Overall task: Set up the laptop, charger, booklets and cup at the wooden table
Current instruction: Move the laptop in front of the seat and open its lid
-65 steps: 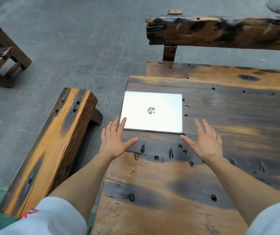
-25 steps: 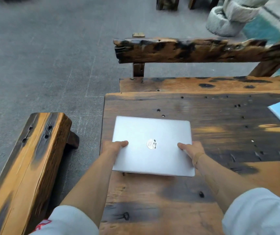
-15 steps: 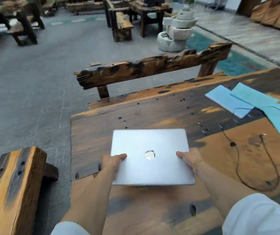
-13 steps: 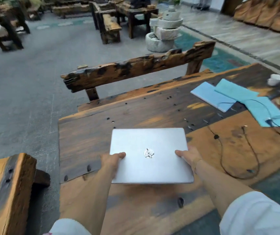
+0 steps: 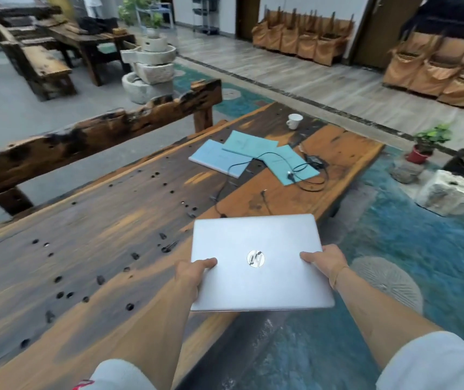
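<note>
Fingers (image 5: 206, 262) of both hands grip the laptop (image 5: 258, 261) (closed), now carried past the table (image 5: 90, 240) edge.

Both arms extend forward, white sleeves at the shoulders. Left hand (image 5: 194, 274) and right hand (image 5: 325, 263) grip opposite side edges of the closed laptop (image 5: 258, 263), thumbs on its lid.

Bright, even daylight; motion blur throughout, edges bowed

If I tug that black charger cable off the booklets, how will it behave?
Probably floppy: the charger cable lies in loose loops. Its brick looks heavier, so it may drag. The thin booklets beneath might slide along.
</note>
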`<state>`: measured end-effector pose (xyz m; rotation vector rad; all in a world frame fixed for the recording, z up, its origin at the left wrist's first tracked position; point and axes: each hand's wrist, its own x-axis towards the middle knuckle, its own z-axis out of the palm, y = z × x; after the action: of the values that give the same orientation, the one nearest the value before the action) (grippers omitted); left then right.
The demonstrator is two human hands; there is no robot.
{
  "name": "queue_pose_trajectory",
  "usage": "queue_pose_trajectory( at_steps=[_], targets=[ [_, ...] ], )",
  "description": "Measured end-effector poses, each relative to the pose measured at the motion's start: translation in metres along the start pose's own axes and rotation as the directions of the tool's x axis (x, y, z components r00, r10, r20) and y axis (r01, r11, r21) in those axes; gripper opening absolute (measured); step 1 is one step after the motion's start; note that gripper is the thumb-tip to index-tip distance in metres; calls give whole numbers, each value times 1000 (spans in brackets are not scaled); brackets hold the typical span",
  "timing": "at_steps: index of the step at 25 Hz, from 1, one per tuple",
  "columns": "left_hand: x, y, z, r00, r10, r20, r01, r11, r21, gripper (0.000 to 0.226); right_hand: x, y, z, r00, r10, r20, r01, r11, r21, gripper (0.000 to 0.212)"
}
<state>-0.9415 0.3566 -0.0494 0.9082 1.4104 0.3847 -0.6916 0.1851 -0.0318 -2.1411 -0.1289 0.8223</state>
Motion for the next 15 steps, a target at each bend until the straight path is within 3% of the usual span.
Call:
queue_pose_trajectory(
  at_steps=[6, 12, 15],
  targets=[
    [17, 10, 62, 997, -5, 82, -2, 997, 82, 63, 32, 16, -38, 994, 54, -92, -51, 998, 32, 31],
    [67, 35, 73, 997, -25, 67, 23, 999, 29, 60, 94, -20, -13, 998, 51, -42, -52, 999, -6, 25],
    [96, 56, 62, 999, -45, 5, 45, 999, -21, 41, 123, -52, 19, 999, 36, 27, -35, 998, -57, 25]
  ],
)
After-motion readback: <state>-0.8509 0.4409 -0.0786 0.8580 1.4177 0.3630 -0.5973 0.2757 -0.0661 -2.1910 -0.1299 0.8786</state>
